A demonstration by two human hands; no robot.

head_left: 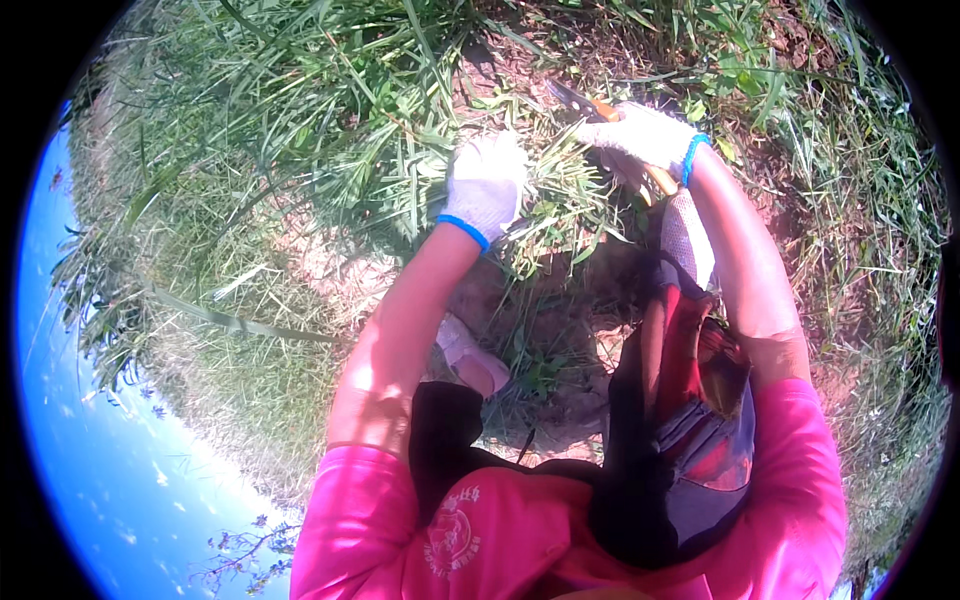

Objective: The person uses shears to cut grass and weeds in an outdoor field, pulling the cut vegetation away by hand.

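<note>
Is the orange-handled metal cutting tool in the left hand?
No, the white-gloved right hand holds the orange-handled metal cutting tool, while the white-gloved left hand is at the green grass.

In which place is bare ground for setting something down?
Mostly bare: the pale soil left of the left forearm, edged by grass; and shaded soil between the left shoe and loose grass. Crowded: between left hand and right hand, where loose grass meets the orange-handled tool.

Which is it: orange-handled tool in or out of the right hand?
In: the right hand grips the orange-handled tool, its dark blade sticking out in front.
</note>
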